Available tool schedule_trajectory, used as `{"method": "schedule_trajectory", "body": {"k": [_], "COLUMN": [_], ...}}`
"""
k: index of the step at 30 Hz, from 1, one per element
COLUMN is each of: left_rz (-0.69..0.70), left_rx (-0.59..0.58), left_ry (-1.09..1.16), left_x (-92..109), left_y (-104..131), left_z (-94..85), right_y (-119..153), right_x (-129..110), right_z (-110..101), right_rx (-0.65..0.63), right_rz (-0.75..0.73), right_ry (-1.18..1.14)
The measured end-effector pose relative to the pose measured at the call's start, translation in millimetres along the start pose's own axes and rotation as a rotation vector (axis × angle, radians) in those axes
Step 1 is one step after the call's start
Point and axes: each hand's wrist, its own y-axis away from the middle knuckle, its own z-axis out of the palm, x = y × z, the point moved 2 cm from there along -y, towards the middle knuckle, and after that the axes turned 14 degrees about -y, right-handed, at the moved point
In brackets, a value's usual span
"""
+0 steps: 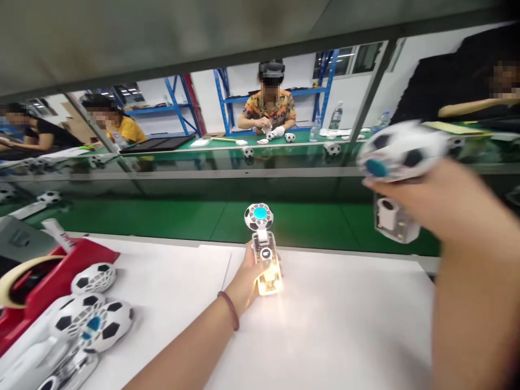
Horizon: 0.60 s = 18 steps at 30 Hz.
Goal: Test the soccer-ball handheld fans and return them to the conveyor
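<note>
My left hand [246, 273] is wrapped round the clear handle of a small handheld fan [260, 215] above the white worktop. This fan stands upright, with a soccer-ball head, a turquoise centre and a small round display; its lower handle glows yellow. Raised at the right, my blurred right hand [433, 189] grips a second handheld fan [400, 149] by its soccer-ball head. A clear, boxy handle hangs below that head. Several more soccer-ball fans [111, 325] lie in a pile on the worktop at the left.
A red tape dispenser [73, 271] stands at the left beside a grey box [24, 238]. Beyond the white worktop [345, 325] runs a green conveyor belt [182, 219]. Across it sits a person [268, 108] handling a soccer-ball item; others sit at both sides. A shelf [162, 43] hangs overhead.
</note>
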Motion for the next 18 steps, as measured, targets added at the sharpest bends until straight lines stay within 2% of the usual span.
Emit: {"method": "schedule_trajectory", "body": {"k": [4,6,8,10,14,18], "left_rz": [0.004,0.010,0.026,0.021,0.040,0.036], "left_rx": [-0.029,-0.041,-0.051,-0.059,-0.108,-0.145], "left_ry": [-0.047,-0.052,-0.040,-0.035,-0.046,-0.044], "left_x": [-0.4,-1.6,-1.8,-1.2,2.2,3.4], "left_y": [2.0,2.0,2.0,2.3,3.0,3.2], "left_z": [0.9,0.7,0.9,1.6,4.0,5.6], "right_y": [-16.1,-18.8,-18.2,-16.7,-15.0,-3.0], "right_x": [42.9,70.0,90.9,100.2,85.1,54.7], "right_z": [45.2,64.2,75.6,80.6,84.6,108.0], "right_rx": [-0.125,-0.122,-0.123,-0.124,-0.090,-0.184], "right_rz": [0.158,0.233,0.253,0.213,0.094,0.072], "right_ry": [0.192,0.248,0.304,0.341,0.215,-0.180]}}
